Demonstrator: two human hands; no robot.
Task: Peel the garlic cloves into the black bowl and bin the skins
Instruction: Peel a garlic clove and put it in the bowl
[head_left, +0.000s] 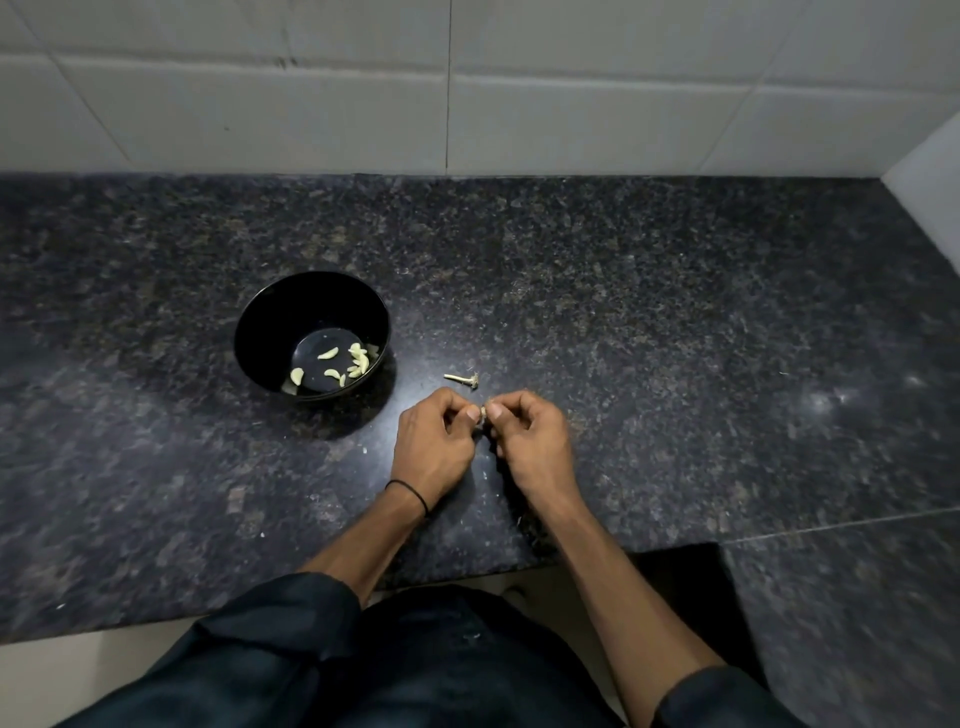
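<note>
Left hand (434, 441) and right hand (530, 441) pinching garlic clove (483, 414) between them, black bowl (270, 322) far-left

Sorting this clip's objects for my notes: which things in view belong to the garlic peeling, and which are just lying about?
In the job:
bowl
peeled cloves inside it
clove, pinched between left hand and right hand

Lying about:
stem on the counter
wristband
tiles

No bin shows.
</note>
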